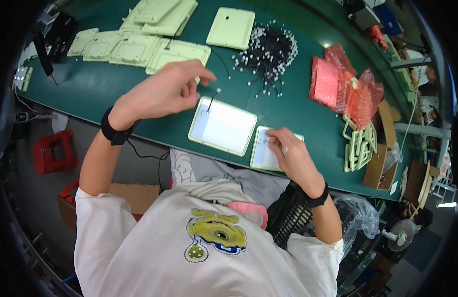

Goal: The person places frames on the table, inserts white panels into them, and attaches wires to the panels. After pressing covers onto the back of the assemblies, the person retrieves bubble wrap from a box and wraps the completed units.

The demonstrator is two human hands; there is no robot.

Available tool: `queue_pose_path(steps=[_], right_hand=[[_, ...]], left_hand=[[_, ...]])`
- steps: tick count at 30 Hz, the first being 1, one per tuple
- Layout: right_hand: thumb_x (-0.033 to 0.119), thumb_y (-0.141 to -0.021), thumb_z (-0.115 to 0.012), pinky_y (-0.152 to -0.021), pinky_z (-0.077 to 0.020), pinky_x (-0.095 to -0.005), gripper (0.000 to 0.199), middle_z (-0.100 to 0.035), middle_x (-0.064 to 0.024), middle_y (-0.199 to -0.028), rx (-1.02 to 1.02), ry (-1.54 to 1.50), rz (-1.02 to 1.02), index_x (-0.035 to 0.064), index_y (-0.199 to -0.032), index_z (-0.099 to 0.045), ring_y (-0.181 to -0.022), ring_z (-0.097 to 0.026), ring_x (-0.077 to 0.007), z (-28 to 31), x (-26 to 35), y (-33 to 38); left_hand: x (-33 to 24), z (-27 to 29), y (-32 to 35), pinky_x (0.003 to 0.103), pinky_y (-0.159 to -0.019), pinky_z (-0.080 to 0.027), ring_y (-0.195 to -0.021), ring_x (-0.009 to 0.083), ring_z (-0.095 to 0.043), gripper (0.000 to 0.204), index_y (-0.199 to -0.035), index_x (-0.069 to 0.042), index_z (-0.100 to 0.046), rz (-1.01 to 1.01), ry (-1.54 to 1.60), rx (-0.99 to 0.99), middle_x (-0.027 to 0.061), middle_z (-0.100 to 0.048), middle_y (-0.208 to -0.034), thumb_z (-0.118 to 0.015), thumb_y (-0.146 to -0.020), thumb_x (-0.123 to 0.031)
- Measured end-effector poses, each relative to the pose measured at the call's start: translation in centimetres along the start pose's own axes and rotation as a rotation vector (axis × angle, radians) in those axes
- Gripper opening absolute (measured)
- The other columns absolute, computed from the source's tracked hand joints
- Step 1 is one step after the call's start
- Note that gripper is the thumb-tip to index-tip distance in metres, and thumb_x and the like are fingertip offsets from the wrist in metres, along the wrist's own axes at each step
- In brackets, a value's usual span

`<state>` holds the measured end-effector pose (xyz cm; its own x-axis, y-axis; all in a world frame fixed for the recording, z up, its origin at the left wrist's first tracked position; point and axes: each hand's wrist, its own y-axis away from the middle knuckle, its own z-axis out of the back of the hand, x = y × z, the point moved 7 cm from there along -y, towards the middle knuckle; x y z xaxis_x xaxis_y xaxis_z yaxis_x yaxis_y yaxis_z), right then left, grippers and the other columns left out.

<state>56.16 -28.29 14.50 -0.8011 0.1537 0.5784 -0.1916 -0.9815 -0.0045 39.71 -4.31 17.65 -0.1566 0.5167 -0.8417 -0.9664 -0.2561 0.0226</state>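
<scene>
A light panel (225,126) with a pale green frame and a white face lies on the table in front of me. A short black cable with a small white connector (218,90) sticks out past its far left corner. Near that corner my left hand (172,89) hovers with its fingers apart and nothing seen in them. To the right lies a second pale-framed panel (262,148), partly covered by my right hand (291,151). The fingers of that hand are bent together against the panel's face; whatever is between them is hidden.
Several pale green plastic housings (135,49) lie at the far left, with another housing (231,27) at the back. A pile of black cables (271,49) with white connectors is beside it. Red bubble wrap (325,81), pale green frames (360,148) and a cardboard box (380,168) stand right.
</scene>
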Motion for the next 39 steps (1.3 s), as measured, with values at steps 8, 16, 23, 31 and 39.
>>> queue_pose_path(steps=[8, 16, 23, 31, 39], right_hand=[[-0.003, -0.096, -0.071, -0.082, -0.0604, -0.0367, 0.032, -0.077, -0.0164, -0.107, 0.057, -0.052, -0.090, -0.0016, -0.128, -0.069, -0.091, -0.077, -0.0277, 5.5, -1.8, -1.3], [0.011, -0.103, -0.071, -0.079, -0.0601, -0.0348, 0.027, -0.080, -0.0137, -0.101, -0.061, -0.219, -0.177, -0.0022, -0.126, -0.070, -0.087, -0.077, -0.0217, 7.4, -1.3, -3.3], [0.025, -0.111, -0.063, -0.105, -0.0584, -0.0415, 0.057, -0.063, -0.0205, -0.145, -0.273, -0.913, -0.072, 0.0043, -0.159, -0.042, -0.126, -0.069, -0.0298, 8.9, 2.5, -7.1], [0.025, -0.098, -0.079, -0.113, -0.0512, -0.0505, 0.093, -0.052, -0.0223, -0.152, -0.005, -1.379, 0.093, 0.0115, -0.165, -0.017, -0.140, -0.057, -0.0321, 5.8, 8.2, -9.8], [0.026, -0.077, -0.093, -0.113, -0.0527, -0.0497, 0.100, -0.051, -0.0231, -0.154, -0.116, -0.947, 0.066, 0.0128, -0.158, -0.037, -0.135, -0.062, -0.0411, 6.4, 7.7, -9.3]], left_hand=[[3.5, 1.3, -11.9, 0.050, -0.078, -0.060, -0.090, 0.0383, -0.072, 0.015, -0.095, 0.005, -0.065, -0.134, -0.855, -0.310, 0.0194, -0.066, -0.109, -0.071, -0.085, -0.003], [1.3, 1.7, -12.3, 0.048, -0.072, -0.061, -0.083, 0.0384, -0.073, 0.008, -0.089, 0.003, -0.065, -0.295, -0.957, -0.438, 0.0210, -0.065, -0.101, -0.068, -0.083, -0.002], [-10.4, 1.1, -2.0, 0.039, -0.056, -0.055, -0.068, 0.0288, -0.066, 0.022, -0.092, 0.001, -0.061, -0.588, -0.785, -0.632, 0.0134, -0.060, -0.093, -0.079, -0.080, 0.004], [-11.7, -2.6, 1.4, 0.032, -0.058, -0.058, -0.071, 0.0220, -0.071, 0.031, -0.105, 0.002, -0.070, -0.789, -0.632, -0.632, 0.0114, -0.069, -0.103, -0.084, -0.078, 0.001], [-5.3, 1.2, 4.7, 0.030, -0.066, -0.059, -0.079, 0.0181, -0.074, 0.029, -0.116, 0.001, -0.072, -0.462, -0.074, -0.652, 0.0071, -0.072, -0.109, -0.080, -0.088, 0.000]])
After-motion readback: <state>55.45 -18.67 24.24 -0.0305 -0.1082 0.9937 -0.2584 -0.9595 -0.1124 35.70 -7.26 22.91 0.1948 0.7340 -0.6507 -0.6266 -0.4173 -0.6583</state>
